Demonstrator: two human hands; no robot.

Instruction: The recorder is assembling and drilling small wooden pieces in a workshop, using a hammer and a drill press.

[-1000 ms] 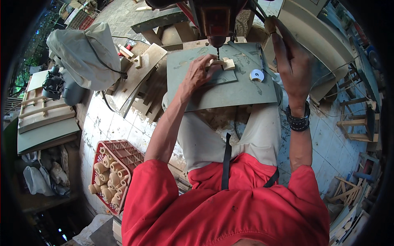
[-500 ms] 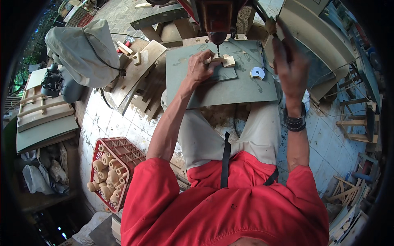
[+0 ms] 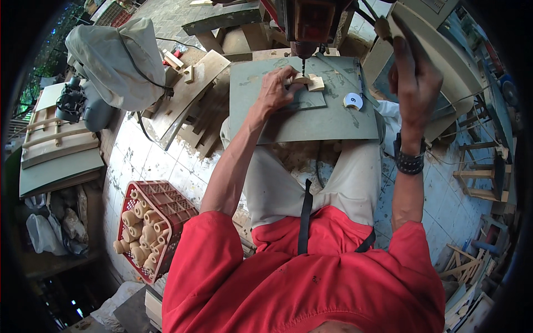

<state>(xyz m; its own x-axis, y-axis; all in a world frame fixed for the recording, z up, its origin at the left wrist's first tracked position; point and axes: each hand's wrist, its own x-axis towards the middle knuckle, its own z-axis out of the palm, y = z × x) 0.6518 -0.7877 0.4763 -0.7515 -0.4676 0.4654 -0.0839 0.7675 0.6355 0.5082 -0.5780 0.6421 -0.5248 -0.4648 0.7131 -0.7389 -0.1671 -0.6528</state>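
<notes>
Fingers point(image 3: 284, 77) of the left hand point(image 3: 273, 91) lie just beside the drill bit point(image 3: 303, 67), and this is the main hazard at this moment. The left hand presses flat on a small pale wooden block point(image 3: 308, 81), which sits on a thin grey board point(image 3: 307, 100) on the grey bench point(image 3: 311, 119) directly beneath the bit. No clamp or fence is visible; the block appears to be held by finger pressure alone.

The right hand point(image 3: 413, 83) is raised and clenched around the feed handle point(image 3: 388, 28) of the drill press point(image 3: 311, 22), at the upper right of the view.

Probable faults, judged from this arrangement:

- Block rotation. If the bit grabs the wood, the block may spin out from under the fingers and pull them toward the bit.
- Block shift. The thin board may slide on the bench under side load, which would place the hole off centre.
- Excess feed. A hard pull on the handle could split so small a piece or break through abruptly.
- Snagging. The studded wristband point(image 3: 410, 162) sits clear of the spindle, so its risk is low.

A red crate point(image 3: 166, 213) of turned wooden pieces point(image 3: 139, 233) stands on the tiled floor point(image 3: 144, 161) at the person's left, well apart from the bench. Whether the spindle is turning cannot be told.
</notes>
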